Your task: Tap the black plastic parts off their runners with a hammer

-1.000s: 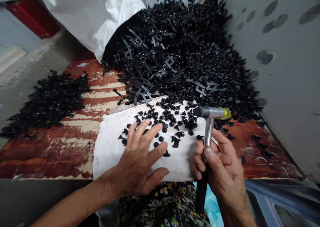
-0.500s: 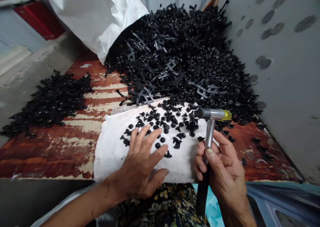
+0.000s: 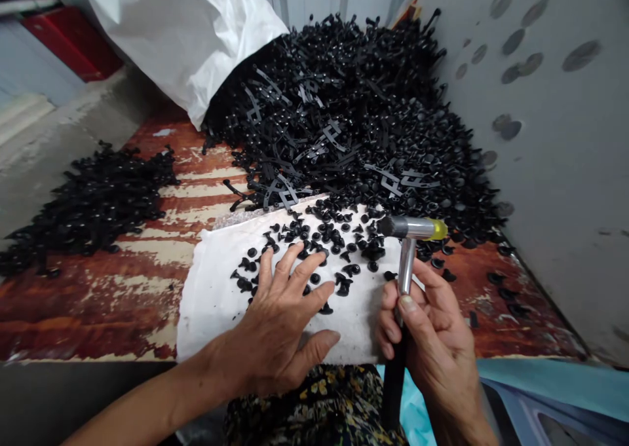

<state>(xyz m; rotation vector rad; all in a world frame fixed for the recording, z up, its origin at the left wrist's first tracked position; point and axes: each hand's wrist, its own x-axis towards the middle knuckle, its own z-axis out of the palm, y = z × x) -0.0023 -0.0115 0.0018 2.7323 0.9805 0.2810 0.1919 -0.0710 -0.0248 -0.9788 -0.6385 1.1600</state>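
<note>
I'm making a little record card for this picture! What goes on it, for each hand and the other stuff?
Left hand: spread flat on a white cloth, among small black pieces
Right hand: gripping a metal hammer with a yellow tip
Rest: big black heap, smaller black heap, white sack, peeling red board

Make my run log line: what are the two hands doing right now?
Left hand: spread on white cloth among black plastic pieces | Right hand: gripping small hammer | Behind: big black pile
</note>
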